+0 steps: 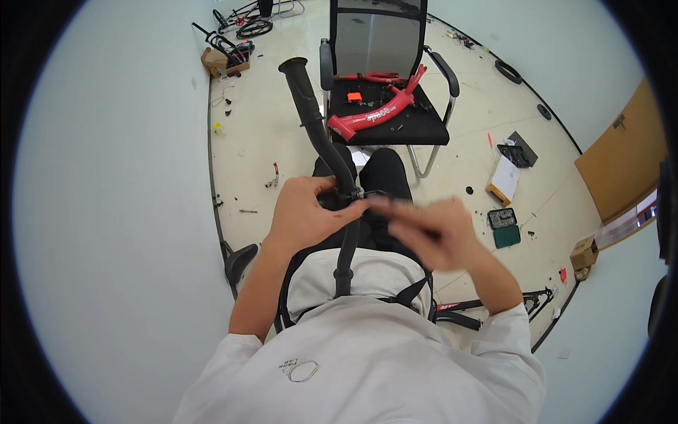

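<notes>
We hold a black bicycle handlebar (pixel 319 127) across our lap, its padded grip end pointing up and away toward the black chair (pixel 385 78) ahead of us, its other end running down to our chest. It looks stiff and fairly light, a bent metal tube that will not flex; the foam-like grip offers friction, while the bare tube near the small clamp at its middle seems the surest place to take hold. Our left hand (pixel 305 215) is wrapped around the tube right at that clamp. Our right hand (pixel 431 233) is just beside it, blurred, fingers pinched toward the clamp; whether it grips a small tool we cannot tell. Beyond the handlebar, a red bicycle frame (pixel 378 113) lies on the chair seat. Right of the chair, small parts boxes (pixel 505 226) sit on the floor (pixel 261 106).
</notes>
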Demonstrator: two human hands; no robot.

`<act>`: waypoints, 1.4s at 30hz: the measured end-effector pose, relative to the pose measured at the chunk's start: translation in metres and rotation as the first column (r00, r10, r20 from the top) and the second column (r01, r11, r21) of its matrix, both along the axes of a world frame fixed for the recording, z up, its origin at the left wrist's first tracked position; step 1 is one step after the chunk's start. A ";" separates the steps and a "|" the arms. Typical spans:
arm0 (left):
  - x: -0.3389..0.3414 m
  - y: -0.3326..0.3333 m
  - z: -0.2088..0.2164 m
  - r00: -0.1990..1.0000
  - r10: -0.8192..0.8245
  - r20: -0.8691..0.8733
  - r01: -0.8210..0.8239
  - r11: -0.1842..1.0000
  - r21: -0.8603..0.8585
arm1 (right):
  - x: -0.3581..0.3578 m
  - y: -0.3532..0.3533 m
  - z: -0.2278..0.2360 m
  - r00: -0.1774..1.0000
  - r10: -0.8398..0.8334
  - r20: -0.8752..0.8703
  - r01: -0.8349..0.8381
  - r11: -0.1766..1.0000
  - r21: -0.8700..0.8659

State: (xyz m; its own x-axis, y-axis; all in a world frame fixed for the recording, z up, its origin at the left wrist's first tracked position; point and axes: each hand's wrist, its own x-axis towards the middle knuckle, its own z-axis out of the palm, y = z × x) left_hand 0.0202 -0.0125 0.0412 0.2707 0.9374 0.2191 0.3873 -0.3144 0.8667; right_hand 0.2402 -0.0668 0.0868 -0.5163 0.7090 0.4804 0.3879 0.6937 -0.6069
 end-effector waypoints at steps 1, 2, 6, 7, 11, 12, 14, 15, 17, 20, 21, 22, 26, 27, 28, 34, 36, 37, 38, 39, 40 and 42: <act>0.001 -0.001 0.000 1.000 -0.002 0.020 0.002 1.000 0.008 | -0.003 0.019 0.014 1.000 -0.025 0.004 0.025 1.000 -0.008; -0.001 -0.003 0.000 0.999 0.001 0.036 -0.002 1.000 0.010 | -0.006 0.039 0.025 0.999 -0.044 0.004 0.044 0.999 -0.021; -0.004 0.001 -0.005 0.999 -0.027 -0.025 0.028 0.999 0.020 | 0.002 0.099 -0.013 0.997 -0.076 -0.033 0.072 0.993 -0.097; -0.003 0.001 -0.005 0.999 -0.042 0.000 0.042 0.998 0.040 | 0.006 0.107 -0.031 0.995 -0.097 -0.011 0.095 0.987 -0.129; -0.006 -0.002 0.002 0.999 -0.036 0.035 0.033 0.995 0.091 | 0.021 0.069 -0.104 0.993 -0.010 0.118 0.044 0.958 -0.284; -0.008 -0.004 0.002 0.999 -0.020 0.028 0.017 0.995 0.097 | 0.019 0.047 -0.104 0.983 0.073 0.169 -0.014 0.946 -0.325; -0.009 0.003 -0.003 0.999 -0.022 -0.027 0.024 0.997 0.079 | 0.011 0.005 -0.090 0.992 0.099 0.080 -0.055 0.901 -0.430; -0.009 0.005 -0.004 0.998 -0.030 -0.062 0.035 0.997 0.075 | 0.011 0.001 -0.086 0.998 0.042 0.051 -0.022 0.935 -0.355; -0.009 -0.004 -0.005 0.998 -0.043 -0.041 0.044 0.999 0.017 | 0.017 0.004 -0.078 0.989 -0.135 0.060 0.145 0.963 -0.228; -0.004 -0.007 0.005 0.997 -0.074 -0.001 0.074 0.997 0.036 | 0.029 0.036 -0.058 0.948 -0.313 0.067 0.320 0.924 -0.208; -0.004 -0.006 0.007 0.996 -0.085 0.019 0.084 0.996 0.036 | 0.030 0.043 -0.056 0.950 -0.277 0.144 0.304 0.925 -0.227; -0.003 -0.005 0.009 0.995 -0.095 0.038 0.093 0.995 0.035 | 0.028 0.045 -0.061 0.963 -0.248 0.101 0.266 0.933 -0.241; -0.004 -0.001 0.002 0.998 -0.069 0.012 0.068 0.997 0.047 | 0.014 0.042 -0.086 0.984 -0.175 -0.033 0.159 0.946 -0.282; -0.005 0.003 0.000 0.998 -0.058 0.001 0.058 0.996 0.062 | 0.013 0.038 -0.086 0.987 -0.162 -0.017 0.148 0.934 -0.326; -0.006 0.004 -0.001 0.999 -0.048 -0.009 0.049 0.996 0.076 | 0.011 0.031 -0.084 0.989 -0.149 -0.001 0.138 0.919 -0.370; -0.004 0.002 0.000 1.000 0.003 -0.019 -0.003 1.000 0.014 | -0.002 -0.012 -0.031 0.990 0.051 -0.128 -0.097 0.919 -0.381; -0.003 0.001 0.001 0.999 -0.008 -0.054 0.013 0.996 0.088 | -0.002 0.007 -0.030 0.989 0.057 -0.137 -0.082 0.980 -0.184; -0.004 -0.001 0.000 0.997 -0.011 -0.071 0.019 0.993 0.116 | -0.003 0.014 -0.014 0.995 0.044 -0.093 -0.061 0.979 -0.196; -0.004 -0.002 0.001 0.997 -0.007 -0.079 0.014 0.996 0.087 | -0.004 0.023 0.002 0.998 0.032 -0.049 -0.041 0.977 -0.207; -0.004 -0.003 0.002 0.996 0.002 -0.090 0.003 0.998 0.057 | -0.005 0.036 0.005 0.997 0.037 -0.061 -0.050 0.973 -0.224; -0.004 0.000 0.005 0.995 0.000 -0.097 0.003 1.000 0.029 | -0.006 0.049 0.008 0.997 0.031 -0.071 -0.047 0.970 -0.239; -0.004 0.000 0.000 0.999 -0.011 -0.040 0.012 0.999 0.035 | -0.006 0.064 0.002 0.997 0.012 -0.073 -0.029 0.971 -0.239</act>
State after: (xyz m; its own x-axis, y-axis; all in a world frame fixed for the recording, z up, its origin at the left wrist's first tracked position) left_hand 0.0163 -0.0127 0.0416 0.2908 0.9260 0.2410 0.4175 -0.3494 0.8388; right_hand 0.2339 -0.0033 0.0892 -0.5033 0.7973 0.3331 0.3254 0.5320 -0.7817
